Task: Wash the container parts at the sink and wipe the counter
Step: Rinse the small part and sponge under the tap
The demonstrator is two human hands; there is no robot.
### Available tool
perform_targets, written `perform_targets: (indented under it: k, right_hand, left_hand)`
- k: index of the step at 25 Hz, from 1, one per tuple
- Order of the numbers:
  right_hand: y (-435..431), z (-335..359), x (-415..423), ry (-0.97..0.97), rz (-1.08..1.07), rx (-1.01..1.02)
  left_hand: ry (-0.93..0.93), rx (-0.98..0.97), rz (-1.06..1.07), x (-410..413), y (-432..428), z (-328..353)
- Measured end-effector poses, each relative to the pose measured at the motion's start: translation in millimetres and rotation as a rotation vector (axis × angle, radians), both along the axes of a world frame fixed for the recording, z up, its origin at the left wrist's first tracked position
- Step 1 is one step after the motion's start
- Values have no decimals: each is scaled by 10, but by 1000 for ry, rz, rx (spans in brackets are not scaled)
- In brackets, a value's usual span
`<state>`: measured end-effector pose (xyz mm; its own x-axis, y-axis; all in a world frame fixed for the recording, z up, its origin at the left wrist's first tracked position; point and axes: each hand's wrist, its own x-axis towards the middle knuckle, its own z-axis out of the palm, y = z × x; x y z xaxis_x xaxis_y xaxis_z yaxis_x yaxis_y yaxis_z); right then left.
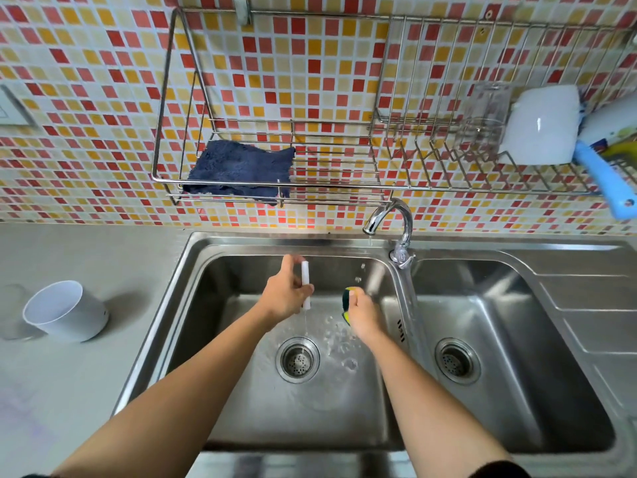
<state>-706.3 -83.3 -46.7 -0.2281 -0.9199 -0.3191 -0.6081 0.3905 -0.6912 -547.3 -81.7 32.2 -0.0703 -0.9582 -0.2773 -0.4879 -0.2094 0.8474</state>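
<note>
Over the left basin of the steel sink (193, 270), my left hand (284, 294) grips a white container part (305, 282), seen edge-on and upright, with water running off its lower end. Just to its right, my right hand (363, 313) is closed on a yellow and green sponge (349, 298). The two hands are a short gap apart. A white cup-shaped container (63, 315) lies tilted on the grey counter (86, 257) left of the sink. A dark blue cloth (241, 169) lies on the wall rack.
The tap (396, 229) stands between the two basins and drips. The wire wall rack (448, 146) holds a clear piece, a white part (541, 125) and a blue-handled utensil (606, 181). Each basin has a drain strainer (298, 360). A draining board lies at the right.
</note>
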Motion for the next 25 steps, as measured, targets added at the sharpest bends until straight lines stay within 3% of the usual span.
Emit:
perform_targets:
  k: [5, 16, 18, 21, 25]
  right_hand:
    - [-95, 241, 45, 251, 46, -75]
    - [80, 589, 249, 292, -82, -103]
    - [156, 656, 248, 203, -52, -86]
    - [278, 690, 187, -225, 2, -84]
    - [436, 707, 17, -270, 204, -236]
  left_hand:
    - [-16, -44, -22, 7, 5, 71]
    - [-158, -254, -54, 138, 254, 144]
    - [-176, -279, -58, 177, 308, 130]
    - [-148, -266, -48, 258, 356, 97]
    - [-146, -266, -53, 375, 373, 105]
